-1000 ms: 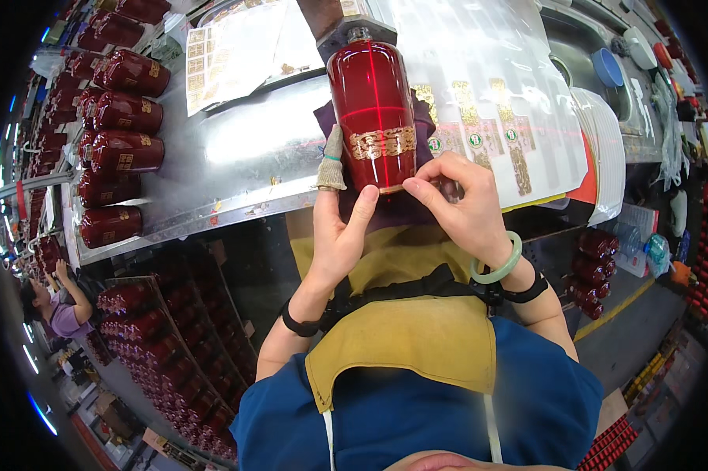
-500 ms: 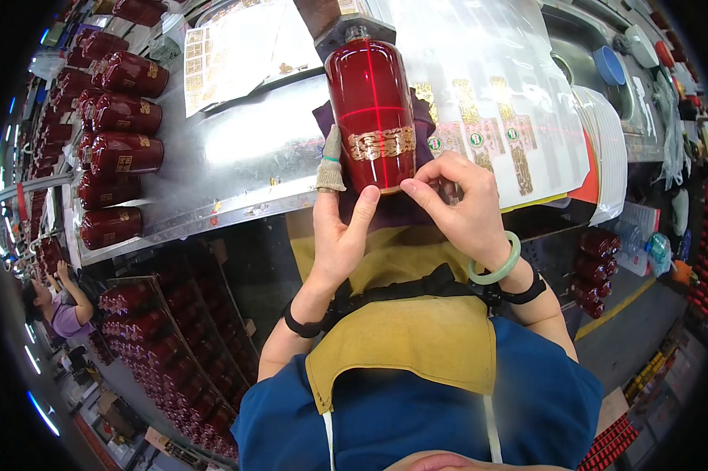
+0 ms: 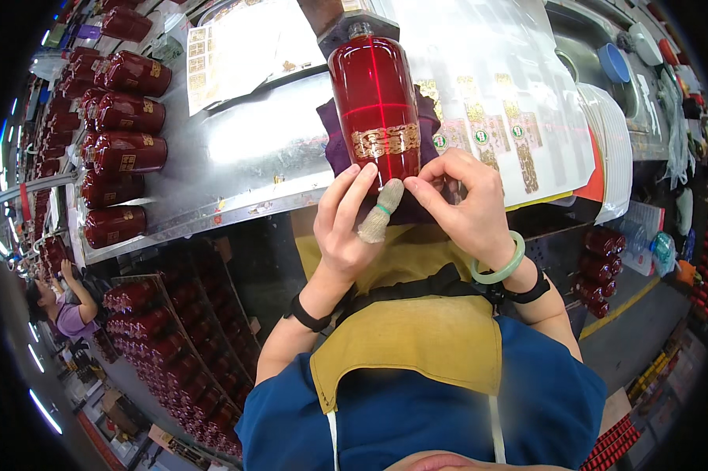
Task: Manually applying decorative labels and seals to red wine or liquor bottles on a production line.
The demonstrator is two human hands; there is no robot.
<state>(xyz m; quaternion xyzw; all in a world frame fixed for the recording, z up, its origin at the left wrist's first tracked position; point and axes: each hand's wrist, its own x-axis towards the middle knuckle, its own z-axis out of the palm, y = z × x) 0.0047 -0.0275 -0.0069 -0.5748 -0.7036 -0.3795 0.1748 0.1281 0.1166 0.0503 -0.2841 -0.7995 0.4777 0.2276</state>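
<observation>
A glossy dark red bottle with a gold patterned band lies with its neck away from me. Red light lines cross on it. My left hand has bent fingers on the bottle's near end; a knitted finger cover with a green band presses at the base. My right hand, with a pale green bangle, pinches thumb and forefinger at the base's right corner. What the pinch holds, if anything, is too small to make out. A dark purple cloth lies under the bottle.
Gold and pink decals lie on a white sheet to the right; another decal sheet lies at back left. Red bottles line the bench's left end. A metal block stands at the bottle's neck. Another person works far left.
My left hand has turned; its covered finger moved from the bottle's left side to the base, and bare fingers now touch the lower left face. My right hand keeps its pinch.
</observation>
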